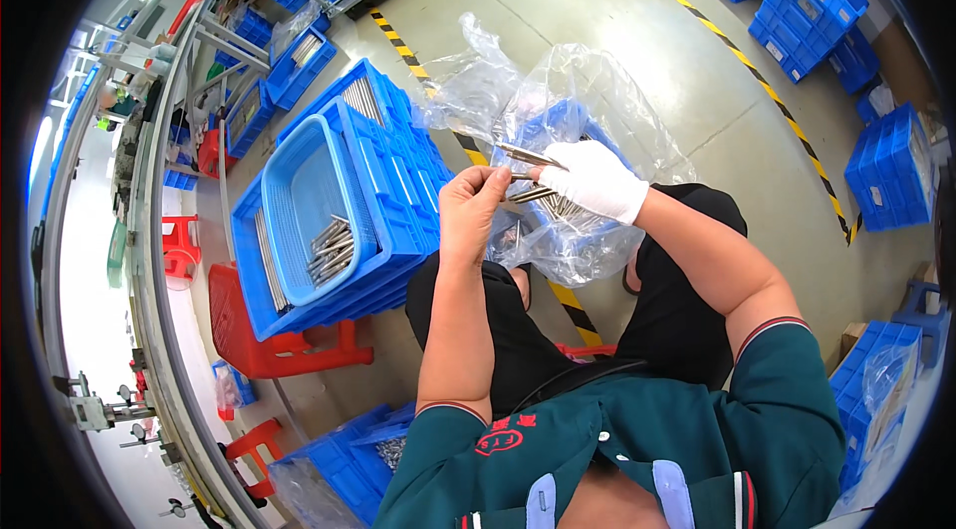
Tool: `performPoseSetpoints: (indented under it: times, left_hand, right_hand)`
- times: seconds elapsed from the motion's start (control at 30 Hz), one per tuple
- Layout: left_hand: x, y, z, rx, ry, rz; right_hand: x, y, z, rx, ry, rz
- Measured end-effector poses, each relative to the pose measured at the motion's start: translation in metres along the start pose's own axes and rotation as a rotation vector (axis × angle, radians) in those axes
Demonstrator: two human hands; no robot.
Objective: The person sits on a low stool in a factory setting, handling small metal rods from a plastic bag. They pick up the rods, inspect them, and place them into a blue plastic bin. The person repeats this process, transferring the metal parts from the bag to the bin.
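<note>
My bare left hand [468, 208] is closed, with thumb and fingertips pinching the end of a thin metal rod [519, 176]. Just right of it, my right hand [596, 182] in a white glove is wrapped round several silvery metal rods [528, 157] whose ends stick out to the left. Both hands are above a blue crate [568, 119] between my knees, lined with a clear plastic bag [629, 91]. More rods [576, 214] lie in that bag, partly hidden by my right hand. To the left, a light blue basket [284, 165] holds a loose heap of rods [334, 250].
The basket rests on stacked blue crates [403, 165], which hold rows of rods. Under them is a red stool [244, 335]. A metal-framed bench [159, 260] runs along the left. Further blue crates [802, 6] stand at the right. Yellow-black tape [732, 51] marks the floor.
</note>
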State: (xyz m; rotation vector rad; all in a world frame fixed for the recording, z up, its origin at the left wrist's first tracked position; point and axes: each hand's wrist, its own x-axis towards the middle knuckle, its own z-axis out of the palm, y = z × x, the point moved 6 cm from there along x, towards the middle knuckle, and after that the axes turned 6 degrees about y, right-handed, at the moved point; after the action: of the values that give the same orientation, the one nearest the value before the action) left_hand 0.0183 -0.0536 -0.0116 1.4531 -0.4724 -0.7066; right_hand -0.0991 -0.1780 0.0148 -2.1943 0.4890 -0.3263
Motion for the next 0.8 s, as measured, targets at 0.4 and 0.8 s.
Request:
performPoseSetpoints:
  times: [0.4,0.8]
  left_hand:
    - [-0.003,0.012,0.004,0.009,-0.109,0.02]
    - [-0.002,-0.004,0.003,-0.097,-0.05,-0.043]
  right_hand:
    - [0.0,0.005,0.001,0.067,-0.048,-0.026]
    - [-0.006,-0.004,0.003,0.005,0.069,-0.041]
